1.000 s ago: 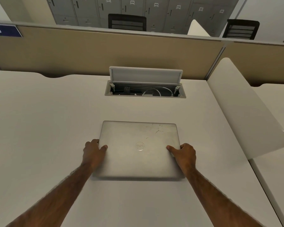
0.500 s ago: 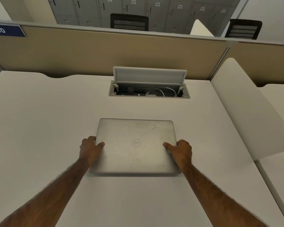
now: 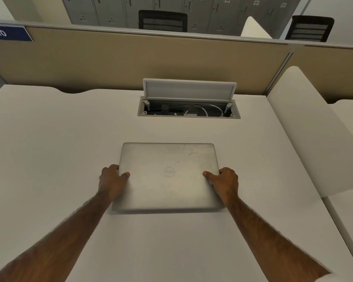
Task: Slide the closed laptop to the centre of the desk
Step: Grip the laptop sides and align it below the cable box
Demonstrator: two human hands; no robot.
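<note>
Both side edges of the closed laptop (image 3: 168,176) are clasped: left hand (image 3: 112,183) at its 9 o'clock edge, right hand (image 3: 224,183) at 3 o'clock, thumbs laid on the lid. It lies flat on the desk (image 3: 49,149), the open cable box (image 3: 188,110) well apart at 12 o'clock. Step judged: mid-slide, near centre. Next move calls for an even two-handed push, kept square, then release. Fingers under the edges are hidden; the laptop's near edge is blurred; the desk's left and near edges are cut off, so true centre cannot be confirmed.
</note>
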